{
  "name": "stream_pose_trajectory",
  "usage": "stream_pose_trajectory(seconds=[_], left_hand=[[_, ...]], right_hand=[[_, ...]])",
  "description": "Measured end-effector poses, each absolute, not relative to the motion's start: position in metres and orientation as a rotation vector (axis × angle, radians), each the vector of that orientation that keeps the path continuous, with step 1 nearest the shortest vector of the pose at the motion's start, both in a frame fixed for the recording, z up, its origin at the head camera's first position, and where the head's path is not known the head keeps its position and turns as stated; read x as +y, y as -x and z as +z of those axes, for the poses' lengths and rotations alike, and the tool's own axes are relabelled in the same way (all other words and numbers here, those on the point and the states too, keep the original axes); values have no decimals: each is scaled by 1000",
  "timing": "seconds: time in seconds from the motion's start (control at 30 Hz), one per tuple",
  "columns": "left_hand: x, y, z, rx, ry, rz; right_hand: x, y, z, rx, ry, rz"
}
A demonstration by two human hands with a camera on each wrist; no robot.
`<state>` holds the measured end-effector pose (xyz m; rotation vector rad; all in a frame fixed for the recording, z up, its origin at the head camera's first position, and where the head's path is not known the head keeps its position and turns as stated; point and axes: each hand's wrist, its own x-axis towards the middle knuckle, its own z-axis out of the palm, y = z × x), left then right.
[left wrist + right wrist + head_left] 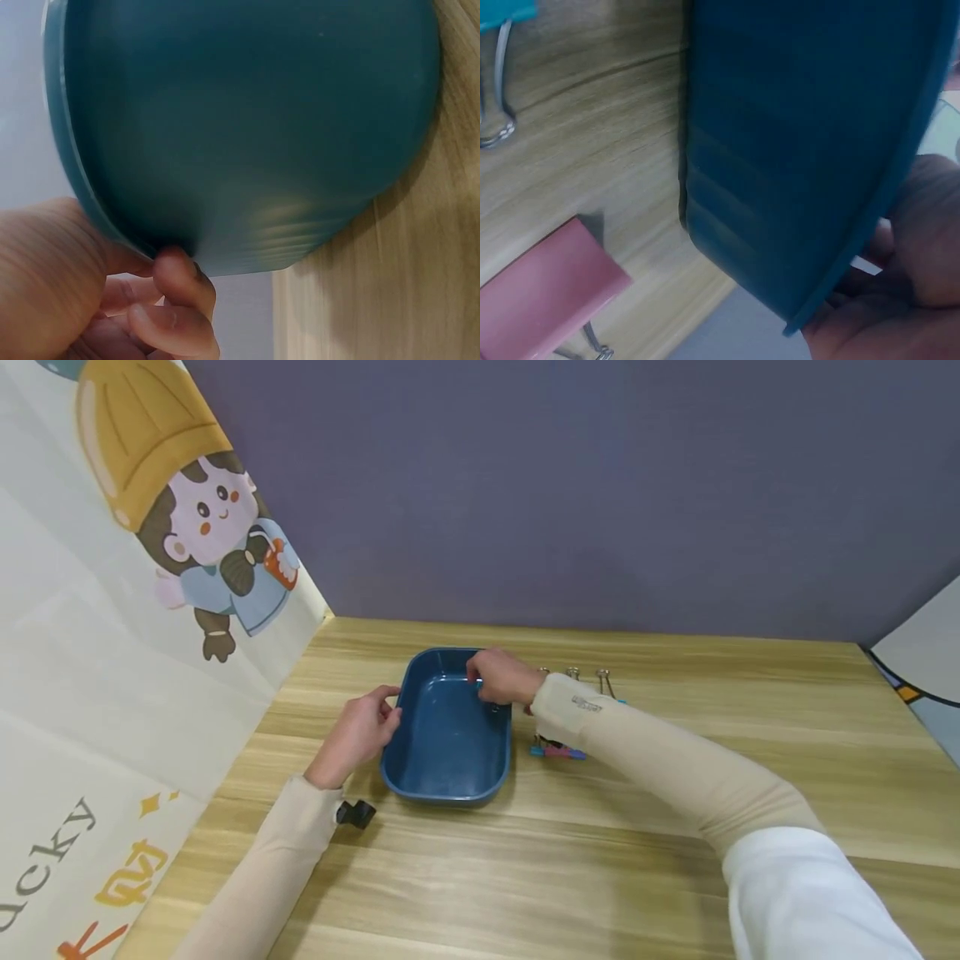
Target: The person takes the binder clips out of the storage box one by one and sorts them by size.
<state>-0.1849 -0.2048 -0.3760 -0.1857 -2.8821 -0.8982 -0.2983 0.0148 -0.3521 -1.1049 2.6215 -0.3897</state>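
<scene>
A deep blue plastic tray (446, 752) with rounded corners stands on the wooden table. My left hand (356, 735) holds its left rim, fingertips curled against the tray wall (247, 135) in the left wrist view. My right hand (506, 677) reaches over the back right part of the tray, fingers bent down inside the rim. A bit of teal and some silver wire show at its fingertips, as of a binder clip; most of it is hidden by the hand. Outside the tray, a pink binder clip (551, 292) and a teal binder clip (506, 11) lie close by.
More binder clips (572, 673) lie right of the tray, partly behind the right forearm, with a pink and blue group (557, 751) nearer the front. A dark partition (570, 493) rises behind the wooden table (480, 877). A printed cloth (97, 652) hangs at the left.
</scene>
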Motion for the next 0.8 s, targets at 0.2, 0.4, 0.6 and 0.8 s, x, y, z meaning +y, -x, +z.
stream_pose_trajectory(seconds=[0.2,0.4,0.6,0.8], left_hand=[[-202,185,-374,-2892,183,-913],[-202,185,-373,-2898,176,-905],[-202,185,-375,-2908,180,-875],[-202,185,-374,-2917,163,-865]], right_hand=[[9,302,-355,2609,1027,-325],[3,300,-358,2689,1020,-264],[-1,300,-368,2742,1070,-213],[-2,302,-373,2713,1107,-297]])
